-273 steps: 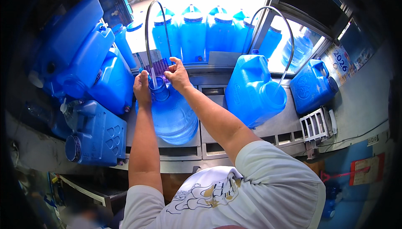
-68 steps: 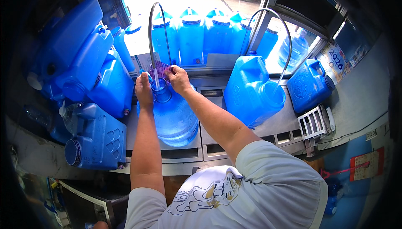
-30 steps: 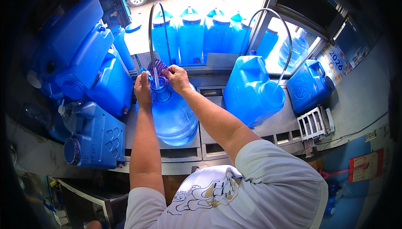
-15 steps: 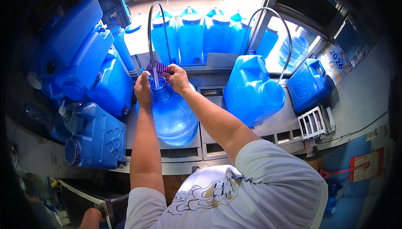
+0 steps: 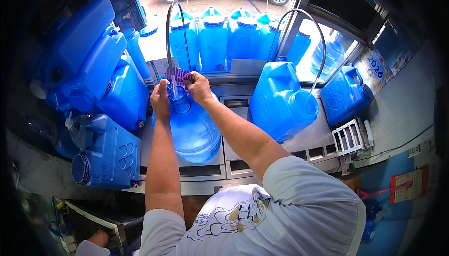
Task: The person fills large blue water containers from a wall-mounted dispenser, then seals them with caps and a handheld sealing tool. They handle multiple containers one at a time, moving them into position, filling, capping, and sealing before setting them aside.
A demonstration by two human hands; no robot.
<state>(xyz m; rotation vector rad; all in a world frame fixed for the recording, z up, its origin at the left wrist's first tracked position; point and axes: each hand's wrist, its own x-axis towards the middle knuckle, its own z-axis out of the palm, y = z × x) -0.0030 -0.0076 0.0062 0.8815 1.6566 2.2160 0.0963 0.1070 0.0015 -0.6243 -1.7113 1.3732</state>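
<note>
A round, clear blue water jug (image 5: 196,134) stands upright on the metal counter, its neck below the end of a bent metal filling tube (image 5: 169,45). My left hand (image 5: 160,100) is at the left of the neck, thumb up and fingers closed; a small blue-and-white thing shows by the thumb, its kind unclear. At the right of the neck my right hand (image 5: 199,88) is closed, pinching a purple patterned cloth (image 5: 180,74) that lies behind the tube. Further right, a second bent tube (image 5: 323,52) reaches into the wide mouth of a blue rectangular container (image 5: 276,99).
Several blue containers (image 5: 214,40) line the window ledge. More blue jugs (image 5: 86,69) are stacked at the left, with one (image 5: 117,148) near the counter's front edge. A blue container (image 5: 343,92) and a white rack (image 5: 348,136) stand at the right. Someone's limb (image 5: 98,238) shows at lower left.
My hands stay by the jug's neck, barely shifting. Outside, the dark car has moved to the right. At lower left, the limb has shifted, and pale cloth now shows beside it.
</note>
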